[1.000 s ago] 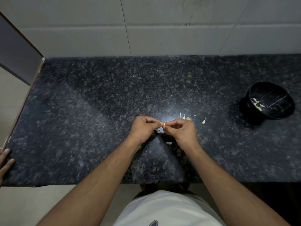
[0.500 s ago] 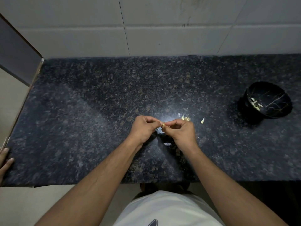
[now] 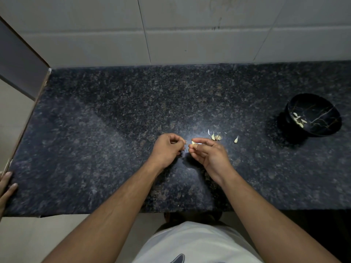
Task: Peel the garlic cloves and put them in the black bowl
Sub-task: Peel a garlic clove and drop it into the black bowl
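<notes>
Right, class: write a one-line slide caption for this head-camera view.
Right hand pinches a garlic clove over the granite counter; peeled cloves wait in the black bowl.

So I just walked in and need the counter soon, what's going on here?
A person is peeling garlic over the dark granite counter. The right hand pinches a pale garlic clove at its fingertips; the left hand is curled beside it, apparently holding a bit of skin. A few cloves and skins lie just beyond the hands. The black bowl at the right already holds some peeled cloves.
</notes>
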